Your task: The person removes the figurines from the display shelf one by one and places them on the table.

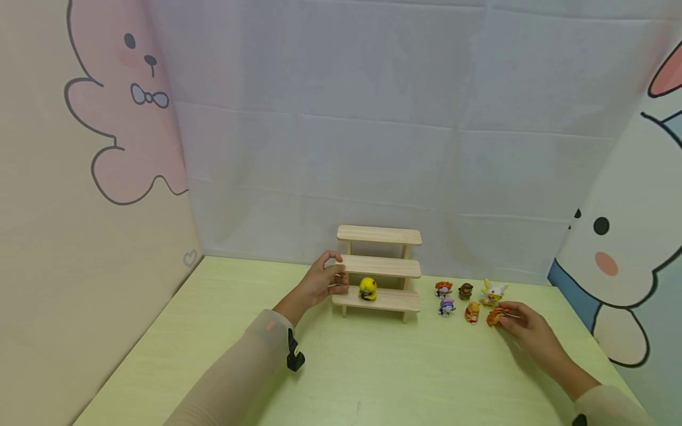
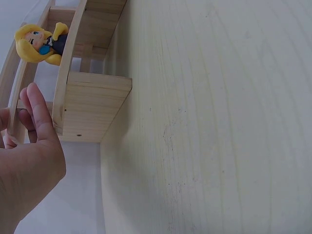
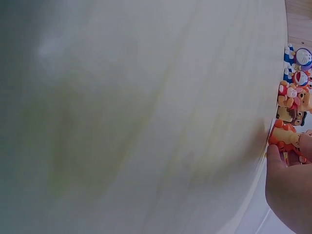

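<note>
A small three-tier wooden display shelf (image 1: 379, 267) stands against the back wall. My left hand (image 1: 321, 280) grips the left end of its middle tier, thumb on one side and fingers on the other. On the lowest tier sits a yellow-haired figurine (image 1: 367, 289), whose face and dark clothes show in the left wrist view. Over at the right, my right hand (image 1: 527, 331) pinches an orange figurine (image 1: 496, 316) on the table. In the right wrist view the same orange figurine (image 3: 284, 135) is partly covered by the fingers.
Left of the right hand stand several figurines: a white-and-yellow one (image 1: 493, 292), a yellow bear in red (image 1: 472, 312), a brown one (image 1: 465, 290), a red-topped one (image 1: 443, 289) and a purple-topped one (image 1: 446, 307). Cloth walls enclose the pale table (image 1: 362, 373).
</note>
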Demonstrator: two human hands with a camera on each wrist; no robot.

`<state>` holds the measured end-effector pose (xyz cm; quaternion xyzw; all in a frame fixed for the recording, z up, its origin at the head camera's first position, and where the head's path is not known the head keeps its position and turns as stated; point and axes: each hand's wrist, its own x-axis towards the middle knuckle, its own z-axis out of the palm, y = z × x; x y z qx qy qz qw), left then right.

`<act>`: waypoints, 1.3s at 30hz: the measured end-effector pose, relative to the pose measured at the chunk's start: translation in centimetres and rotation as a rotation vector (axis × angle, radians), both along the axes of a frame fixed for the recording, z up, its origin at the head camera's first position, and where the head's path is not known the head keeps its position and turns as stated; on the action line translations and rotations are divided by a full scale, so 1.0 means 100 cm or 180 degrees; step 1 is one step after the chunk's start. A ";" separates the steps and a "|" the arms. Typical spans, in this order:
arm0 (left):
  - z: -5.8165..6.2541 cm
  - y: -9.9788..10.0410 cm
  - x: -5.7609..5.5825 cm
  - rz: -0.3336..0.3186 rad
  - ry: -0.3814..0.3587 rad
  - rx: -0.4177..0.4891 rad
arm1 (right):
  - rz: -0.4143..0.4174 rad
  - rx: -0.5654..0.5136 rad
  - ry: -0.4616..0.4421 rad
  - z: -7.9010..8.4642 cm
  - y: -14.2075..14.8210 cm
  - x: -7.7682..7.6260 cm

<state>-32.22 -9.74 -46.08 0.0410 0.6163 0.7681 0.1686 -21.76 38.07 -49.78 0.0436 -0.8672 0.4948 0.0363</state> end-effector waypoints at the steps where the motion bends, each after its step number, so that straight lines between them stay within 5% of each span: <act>1: 0.000 0.000 0.000 0.0001 0.0001 0.0002 | -0.0006 -0.0008 -0.0014 0.000 0.000 0.000; 13: -0.002 0.000 -0.002 0.0004 -0.0041 0.0010 | 0.0024 -0.0034 -0.0318 0.003 0.002 -0.002; 31: -0.001 0.000 -0.002 0.0040 -0.0071 0.0008 | -0.0058 0.0190 -0.0102 0.011 0.009 0.001; 39: -0.002 0.000 -0.002 0.0036 -0.0038 -0.0011 | -0.0012 0.0009 0.0051 0.017 0.012 0.001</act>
